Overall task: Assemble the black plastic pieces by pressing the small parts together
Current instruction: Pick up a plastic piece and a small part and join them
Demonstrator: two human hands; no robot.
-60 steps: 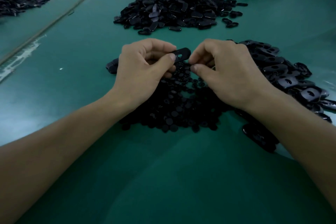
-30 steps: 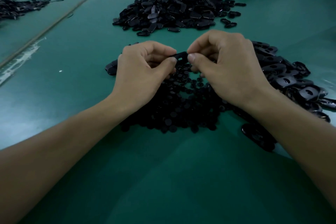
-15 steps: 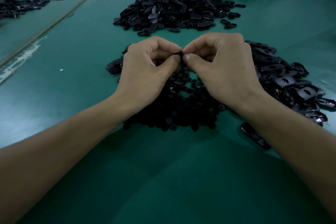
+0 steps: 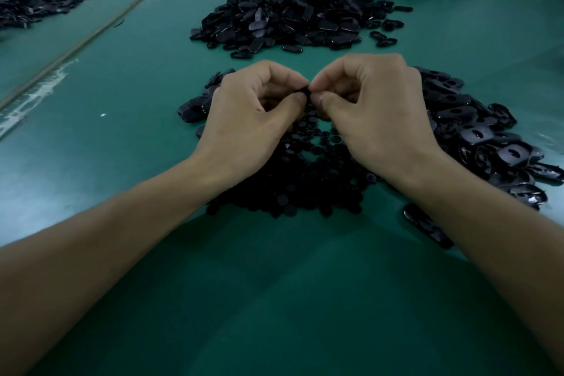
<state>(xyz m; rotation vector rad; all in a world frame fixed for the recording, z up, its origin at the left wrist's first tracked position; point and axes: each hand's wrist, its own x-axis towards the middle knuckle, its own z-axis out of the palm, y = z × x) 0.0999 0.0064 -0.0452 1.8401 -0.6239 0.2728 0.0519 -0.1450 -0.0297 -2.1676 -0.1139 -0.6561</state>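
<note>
Whereas the oblong black piece stood clear of the left hand two seconds ago, with its slot in plain view, only a sliver of it now shows between the fingertips of both hands. The right hand has closed the gap and meets the left hand thumb to thumb, over the pile of small round parts on the green table. Both hands pinch the piece, with fingers curled tightly round it. Whether a small part sits under the right thumb cannot be told, because the fingers hide it. Judgement: the pressing step is under way, and a small part is probably being seated in the slot. The pile of slotted shells to the right and the far heap lie as before. Many loose parts remain, so the task as a whole is far from done.
</note>
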